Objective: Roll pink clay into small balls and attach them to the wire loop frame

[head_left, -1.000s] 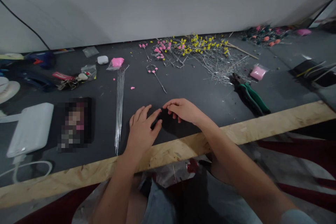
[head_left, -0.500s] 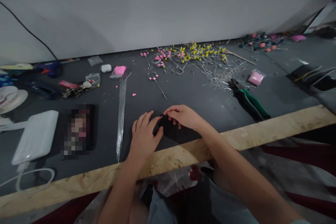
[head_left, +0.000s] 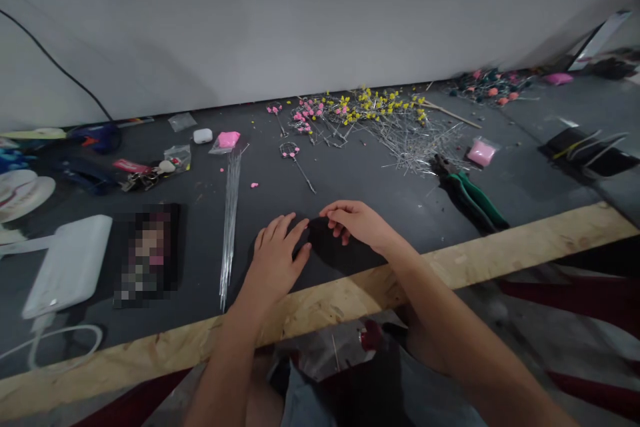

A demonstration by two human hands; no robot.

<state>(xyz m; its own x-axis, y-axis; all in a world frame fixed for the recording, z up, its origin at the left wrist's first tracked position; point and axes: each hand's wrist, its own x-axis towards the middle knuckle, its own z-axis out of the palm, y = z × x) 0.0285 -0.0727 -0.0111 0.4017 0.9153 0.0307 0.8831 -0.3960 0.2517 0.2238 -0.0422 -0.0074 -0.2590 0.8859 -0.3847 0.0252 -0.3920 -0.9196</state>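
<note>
My left hand lies near the front of the dark tabletop, fingers stretched and spread, holding nothing that shows. Just to its right, my right hand hovers with thumb and index finger pinched together; whatever may be between the tips is too small to make out. Beyond them rests a twisted wire loop stem with pink beads. A small pink lump lies nearby. Left of my left hand stretches a bundle of straight silver wires, close to a bag of pink clay-like material.
Yellow-tipped wire stems are heaped along the wall. Green-handled pliers lie to the right, near another pink packet. A white power bank, a phone and keys occupy the left. A wooden strip edges the table.
My right hand has shifted slightly right, widening the gap between the hands. My left hand's fingers are a little flatter. The view has tilted slightly.
</note>
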